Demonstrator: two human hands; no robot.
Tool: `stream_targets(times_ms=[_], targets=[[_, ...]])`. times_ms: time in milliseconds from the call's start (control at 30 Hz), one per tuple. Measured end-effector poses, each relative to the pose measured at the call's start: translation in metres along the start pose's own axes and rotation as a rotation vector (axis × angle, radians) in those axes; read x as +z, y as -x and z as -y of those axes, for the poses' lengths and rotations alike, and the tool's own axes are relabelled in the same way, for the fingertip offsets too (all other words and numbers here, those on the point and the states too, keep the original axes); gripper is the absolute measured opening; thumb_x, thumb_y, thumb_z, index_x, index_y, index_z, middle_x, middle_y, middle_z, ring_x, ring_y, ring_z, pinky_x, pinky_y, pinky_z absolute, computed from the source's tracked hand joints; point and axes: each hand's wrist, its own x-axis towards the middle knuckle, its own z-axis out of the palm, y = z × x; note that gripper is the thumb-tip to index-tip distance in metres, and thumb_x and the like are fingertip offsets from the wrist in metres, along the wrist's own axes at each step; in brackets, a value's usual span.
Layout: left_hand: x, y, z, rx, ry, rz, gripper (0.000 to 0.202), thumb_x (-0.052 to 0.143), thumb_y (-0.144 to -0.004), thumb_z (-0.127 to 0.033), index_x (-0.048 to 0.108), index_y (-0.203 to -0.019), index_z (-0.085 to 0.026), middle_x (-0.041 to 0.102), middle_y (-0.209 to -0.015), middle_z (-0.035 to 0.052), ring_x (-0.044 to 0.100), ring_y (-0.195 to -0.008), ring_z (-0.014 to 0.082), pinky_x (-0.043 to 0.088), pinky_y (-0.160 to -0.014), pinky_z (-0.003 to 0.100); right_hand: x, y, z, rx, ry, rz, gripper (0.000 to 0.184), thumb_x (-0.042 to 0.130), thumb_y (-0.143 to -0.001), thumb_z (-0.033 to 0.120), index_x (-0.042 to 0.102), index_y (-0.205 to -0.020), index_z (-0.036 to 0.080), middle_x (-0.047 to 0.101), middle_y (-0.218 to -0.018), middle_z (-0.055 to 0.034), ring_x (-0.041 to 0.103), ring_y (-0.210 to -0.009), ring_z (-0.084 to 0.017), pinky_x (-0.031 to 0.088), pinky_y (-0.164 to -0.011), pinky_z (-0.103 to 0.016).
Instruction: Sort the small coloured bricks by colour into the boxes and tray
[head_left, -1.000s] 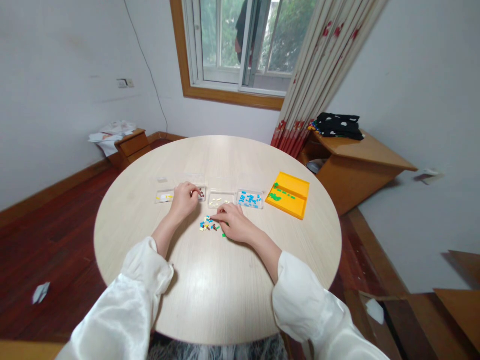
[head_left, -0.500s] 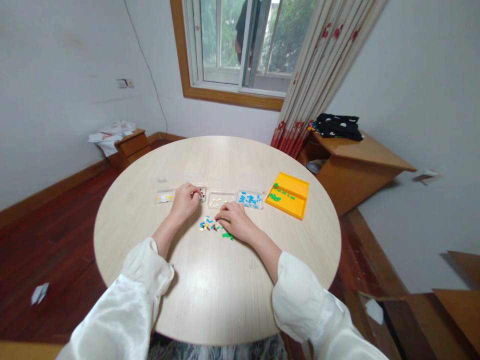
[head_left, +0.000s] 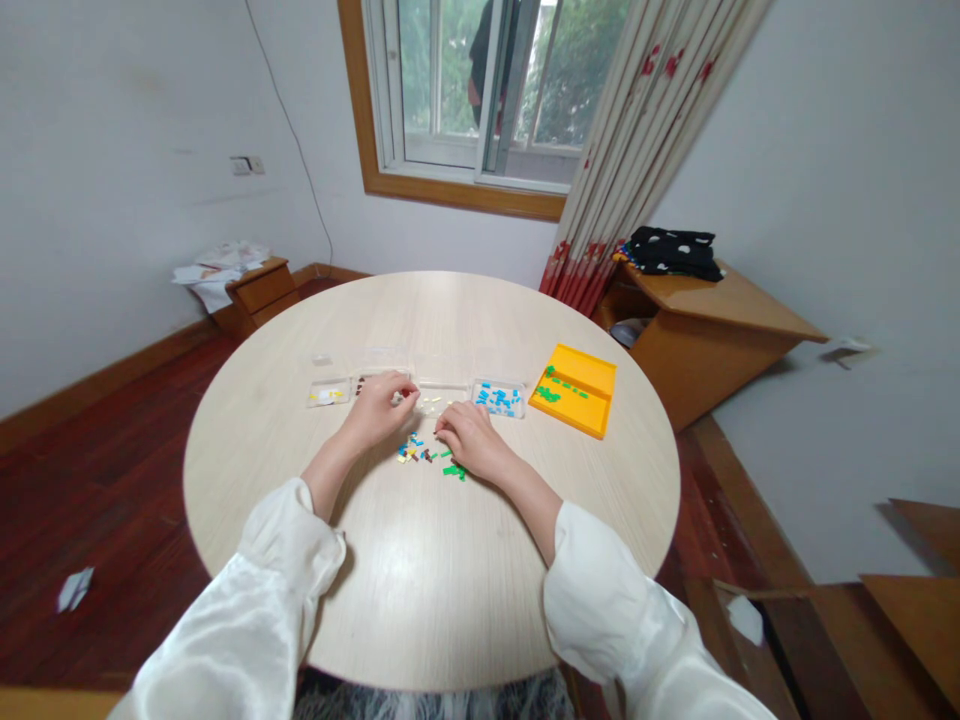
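Note:
A small pile of mixed coloured bricks [head_left: 424, 452] lies on the round pale wooden table [head_left: 431, 560]. My left hand [head_left: 381, 408] hovers just behind the pile, fingers curled in a pinch near the clear tray of cream pieces [head_left: 437, 399]. My right hand [head_left: 469, 438] rests at the pile's right edge with fingers bent down onto the bricks; a few green pieces [head_left: 453, 470] lie beside it. What either hand holds is too small to make out.
Clear trays stand in a row: yellow pieces [head_left: 327, 394] at left, blue pieces [head_left: 499, 397] at right. An orange tray [head_left: 574, 388] with green pieces sits further right. A wooden cabinet [head_left: 705, 330] with dark cloth stands beyond the table, near a curtain and window.
My left hand moved right from the dark-piece tray toward the cream-piece tray. My right hand shifted slightly, uncovering green pieces by the pile.

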Motion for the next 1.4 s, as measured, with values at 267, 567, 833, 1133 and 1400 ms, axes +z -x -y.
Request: stream_targets(times_ms=[267,567,833,1133,1400], targets=[[0.003,0.003,-0.020,0.022,0.155,0.159,0.025,0.050,-0.081,-0.032,0.064,-0.068,-0.015,0.059,-0.062,0.0013,0.048,-0.059,0.0116,0.037,-0.058,0.024,-0.002,-0.002,-0.002,0.041,0.001,-0.205,0.010,0.046,-0.087,0.015,0.056,-0.086,0.019,0.060,-0.090,-0.0044,0.048,-0.091,-0.020,0.029,-0.082,-0.033],[0.006,0.003,-0.027,-0.022,0.195,0.263,0.024,0.050,-0.081,-0.028,0.068,-0.074,-0.015,0.064,-0.067,0.0033,0.052,-0.061,0.0121,0.039,-0.060,0.024,-0.004,-0.002,0.000,0.040,-0.016,-0.236,0.010,0.047,-0.087,0.016,0.057,-0.086,0.019,0.062,-0.090,-0.0049,0.049,-0.091,-0.020,0.029,-0.083,-0.033],[0.006,0.002,-0.022,-0.069,0.224,0.242,0.025,0.049,-0.079,-0.030,0.068,-0.074,-0.015,0.066,-0.069,0.0032,0.052,-0.061,0.0125,0.040,-0.059,0.025,-0.007,-0.002,0.003,0.051,-0.029,-0.264,0.012,0.049,-0.087,0.021,0.060,-0.091,0.019,0.063,-0.092,-0.0056,0.050,-0.093,-0.020,0.030,-0.084,-0.034],[-0.011,-0.005,0.019,-0.373,0.009,-0.123,0.022,0.053,-0.074,-0.028,0.069,-0.079,-0.015,0.068,-0.078,0.0054,0.055,-0.066,0.0155,0.043,-0.064,0.027,-0.003,-0.002,0.001,0.039,-0.043,-0.274,0.021,0.053,-0.085,0.021,0.060,-0.105,0.017,0.063,-0.092,-0.0059,0.051,-0.092,-0.020,0.031,-0.084,-0.033],[-0.013,-0.004,0.057,-0.430,-0.272,-0.158,0.026,0.048,-0.074,-0.024,0.071,-0.080,-0.015,0.068,-0.084,0.0106,0.059,-0.083,0.0240,0.043,-0.080,0.035,-0.005,-0.002,0.004,0.036,-0.066,-0.244,0.020,0.052,-0.085,0.021,0.061,-0.103,0.018,0.063,-0.093,-0.0064,0.051,-0.094,-0.020,0.031,-0.086,-0.035]])
